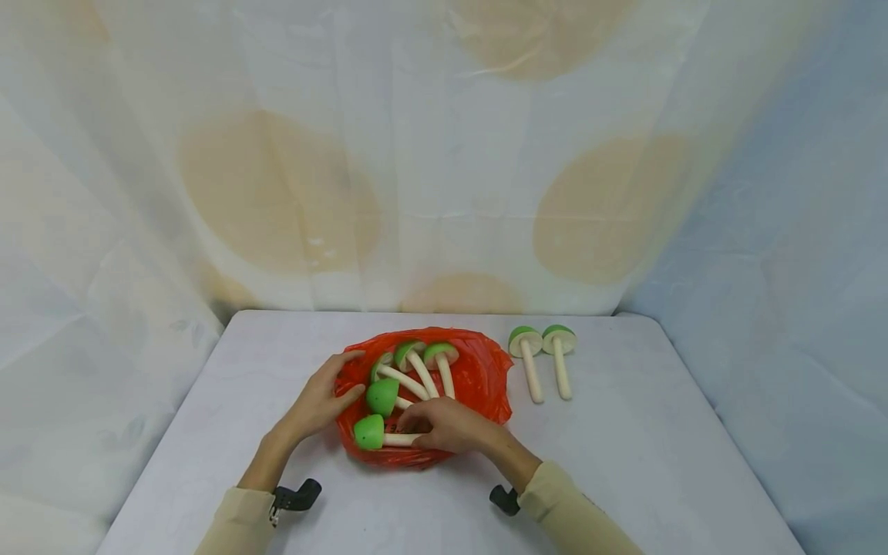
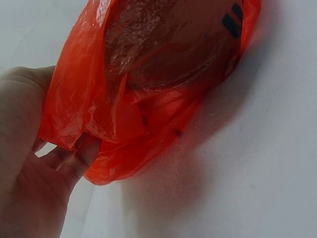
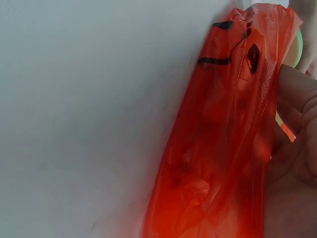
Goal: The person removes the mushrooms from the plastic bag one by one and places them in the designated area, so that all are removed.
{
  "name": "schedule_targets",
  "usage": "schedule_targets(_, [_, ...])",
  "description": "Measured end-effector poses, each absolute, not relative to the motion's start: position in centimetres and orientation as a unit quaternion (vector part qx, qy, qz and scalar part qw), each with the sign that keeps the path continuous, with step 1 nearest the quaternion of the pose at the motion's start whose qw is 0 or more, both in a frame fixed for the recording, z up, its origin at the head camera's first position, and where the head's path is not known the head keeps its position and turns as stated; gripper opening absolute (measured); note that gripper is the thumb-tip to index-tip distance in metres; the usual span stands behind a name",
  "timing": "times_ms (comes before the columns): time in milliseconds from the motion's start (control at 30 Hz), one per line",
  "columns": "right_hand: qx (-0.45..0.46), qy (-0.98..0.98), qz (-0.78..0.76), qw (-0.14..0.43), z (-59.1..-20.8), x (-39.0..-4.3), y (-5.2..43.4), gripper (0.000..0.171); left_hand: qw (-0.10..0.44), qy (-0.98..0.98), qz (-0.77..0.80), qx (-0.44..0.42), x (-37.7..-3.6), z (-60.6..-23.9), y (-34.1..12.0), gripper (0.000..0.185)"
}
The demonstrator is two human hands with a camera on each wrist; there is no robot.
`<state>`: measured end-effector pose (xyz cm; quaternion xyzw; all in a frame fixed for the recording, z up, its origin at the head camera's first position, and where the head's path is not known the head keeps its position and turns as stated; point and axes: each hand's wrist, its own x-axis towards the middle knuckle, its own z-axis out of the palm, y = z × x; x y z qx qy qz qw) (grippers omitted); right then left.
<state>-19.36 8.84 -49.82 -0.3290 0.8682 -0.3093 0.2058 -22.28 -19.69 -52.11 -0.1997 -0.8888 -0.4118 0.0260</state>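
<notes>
Left hand (image 1: 322, 397), thumb and fingers apart, touches the rim of the red bag (image 1: 486, 381); the right hand (image 1: 454, 425) curls at the lowest mushroom (image 1: 371, 433), its pinch hard to tell. Four mushrooms (image 1: 382, 398) lie alongside; two loose ones (image 1: 529, 364) rest right, on the table (image 1: 624, 432).

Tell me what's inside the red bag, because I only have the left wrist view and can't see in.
Observer: Five green-capped mushrooms show inside the red bag.
Operator: Where's the other hand?
Observer: The right hand reaches over the bag's near side, its fingers by the nearest stem.
Operator: Anything lying outside the bag?
Observer: Yes, two loose mushrooms lie side by side on the table, to the bag's right.
</notes>
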Motion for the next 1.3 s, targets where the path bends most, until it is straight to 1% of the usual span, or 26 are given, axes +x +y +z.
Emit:
schedule_targets(367, [-0.335,0.867,-0.297,0.216,-50.4,-19.0,8.5,0.027,0.022,-0.889,-0.412,-0.197,-22.2,-52.2,-19.7,0.06])
schedule_targets(633, [-0.352,0.851,-0.318,0.226,-50.5,-19.0,8.9,0.028,0.017,-0.889,-0.414,-0.195,-21.9,-51.9,-19.6,0.06])
schedule_targets(867, [-0.342,0.839,-0.346,0.244,-50.5,-19.1,9.4,0.027,0.018,-0.888,-0.415,-0.198,-21.9,-51.9,-19.6,0.06])
schedule_targets(1100, [-0.341,0.826,-0.377,0.242,-50.6,-19.5,10.0,0.028,0.018,-0.887,-0.416,-0.199,-21.9,-51.7,-19.6,0.06])
schedule_targets(1300, [-0.313,0.812,-0.417,0.263,-50.3,-19.7,10.5,0.029,0.017,-0.886,-0.418,-0.2,-21.9,-51.7,-19.5,0.061])
